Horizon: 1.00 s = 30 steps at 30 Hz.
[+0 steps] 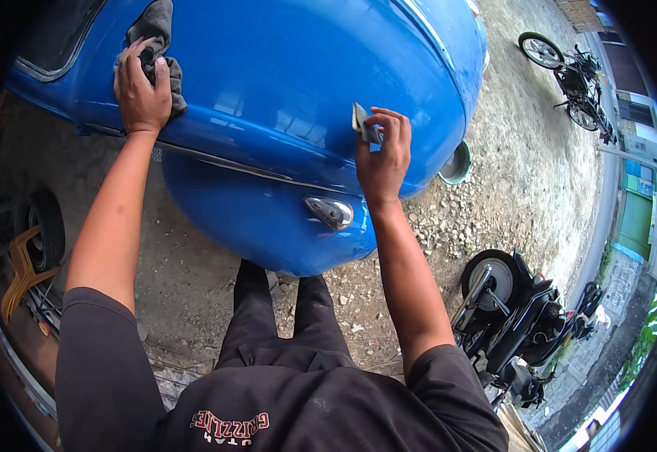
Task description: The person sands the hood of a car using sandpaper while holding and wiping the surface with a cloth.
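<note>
A large, rounded, glossy blue metal car body (268,68) spreads out in front of the person, and both bare hands are at its painted surface. The left hand (141,94) lies toward the car body's window end, palm down, fingers curled over a bunched dark grey fabric cloth (155,26), grasping it against the blue paint. The right hand (387,158) is nearer the car body's opposite end, pinching a small, stiff, folded grey sheet with a tan edge (360,119) between thumb and fingers; whether this sheet touches the paint cannot be told. Pale reflections lie on the car body between the two hands. A thin chrome trim strip (238,167) runs along the car body's near side, and a teardrop-shaped chrome lamp (330,212) sits on the bulging blue fender below it. The person stands close against that fender, wearing a dark short-sleeved shirt (298,407) with arched lettering in red and white across the chest. No brand marking or label can be read on the car body, cloth or sheet. Beyond the car body's right edge, a round green tub (458,164) stands just beside it on stony ground (434,226). Well apart from the car body on the same side are a dark motorcycle with a spoked wheel (569,83) and a black motorcycle with a silver exhaust (509,309).
</note>
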{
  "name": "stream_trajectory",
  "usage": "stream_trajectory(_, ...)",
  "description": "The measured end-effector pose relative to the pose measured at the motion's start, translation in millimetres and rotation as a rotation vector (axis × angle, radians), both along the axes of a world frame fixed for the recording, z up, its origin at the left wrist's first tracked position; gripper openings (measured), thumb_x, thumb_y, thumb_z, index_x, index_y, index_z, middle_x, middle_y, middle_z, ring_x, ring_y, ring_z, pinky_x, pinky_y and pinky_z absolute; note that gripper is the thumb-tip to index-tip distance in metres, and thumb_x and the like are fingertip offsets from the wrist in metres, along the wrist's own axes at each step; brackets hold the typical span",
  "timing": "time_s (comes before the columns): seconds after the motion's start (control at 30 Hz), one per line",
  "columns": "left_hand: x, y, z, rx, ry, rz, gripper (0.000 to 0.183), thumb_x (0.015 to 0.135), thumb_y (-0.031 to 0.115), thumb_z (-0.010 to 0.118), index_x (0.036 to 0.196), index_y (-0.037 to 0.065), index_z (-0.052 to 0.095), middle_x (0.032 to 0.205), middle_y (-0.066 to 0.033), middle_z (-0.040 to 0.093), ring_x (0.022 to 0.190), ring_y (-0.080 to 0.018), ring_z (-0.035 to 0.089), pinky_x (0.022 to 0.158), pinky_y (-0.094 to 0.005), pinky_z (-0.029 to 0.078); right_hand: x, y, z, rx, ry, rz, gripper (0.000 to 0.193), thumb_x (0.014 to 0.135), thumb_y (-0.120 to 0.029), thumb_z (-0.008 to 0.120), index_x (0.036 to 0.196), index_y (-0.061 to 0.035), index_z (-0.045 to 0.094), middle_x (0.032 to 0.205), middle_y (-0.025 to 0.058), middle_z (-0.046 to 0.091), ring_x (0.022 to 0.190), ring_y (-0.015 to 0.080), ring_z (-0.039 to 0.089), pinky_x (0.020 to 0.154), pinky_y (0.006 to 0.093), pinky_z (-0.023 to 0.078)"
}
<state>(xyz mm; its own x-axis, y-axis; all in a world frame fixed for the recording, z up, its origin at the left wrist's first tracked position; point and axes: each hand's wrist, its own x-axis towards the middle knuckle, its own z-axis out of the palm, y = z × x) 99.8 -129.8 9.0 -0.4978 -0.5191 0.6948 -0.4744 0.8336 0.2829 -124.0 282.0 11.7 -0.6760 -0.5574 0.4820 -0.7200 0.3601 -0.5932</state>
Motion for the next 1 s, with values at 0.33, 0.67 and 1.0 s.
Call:
stream_trajectory(0.33, 6.1, 6.9, 11.6, -0.047, -0.001, -0.047, 0.042, 0.118, 0.029, 0.067, 0.154, 0.006, 0.07, 0.159, -0.0207, 0.073, 0.15, -0.0455, 0.067, 0.131, -0.057, 0.05, 26.3, 15.2, -34.0, 0.274, 0.21, 0.305, 0.08, 0.084, -0.007, 0.082, 0.163, -0.0222, 0.078, 0.15, 0.0014, 0.075, 0.143, 0.0333, 0.068, 0.118, 0.0504, 0.055)
stream_trajectory(0.67, 5.1, 3.0, 7.5, -0.037, 0.035, -0.059, 0.045, 0.116, 0.036, 0.067, 0.154, 0.013, 0.072, 0.16, -0.0148, 0.073, 0.153, -0.0415, 0.065, 0.133, -0.0579, 0.047, 42.9, 18.7, -38.6, 0.416, 0.155, 0.266, 0.075, 0.099, -0.012, 0.075, 0.174, -0.0164, 0.067, 0.188, 0.0011, 0.053, 0.182, 0.052, 0.029, 0.147, 0.0717, 0.02)
stream_trajectory(1.0, 6.0, 9.0, 11.0, -0.062, -0.01, -0.07, 0.044, 0.12, 0.03, 0.064, 0.156, 0.006, 0.07, 0.162, -0.0204, 0.072, 0.155, -0.0452, 0.065, 0.133, -0.0569, 0.049, 39.6, 22.2, -36.1, 0.426, 0.028, 0.295, 0.065, 0.115, -0.016, 0.066, 0.18, -0.0142, 0.059, 0.195, -0.0009, 0.044, 0.185, 0.0555, 0.01, 0.144, 0.0806, -0.005)
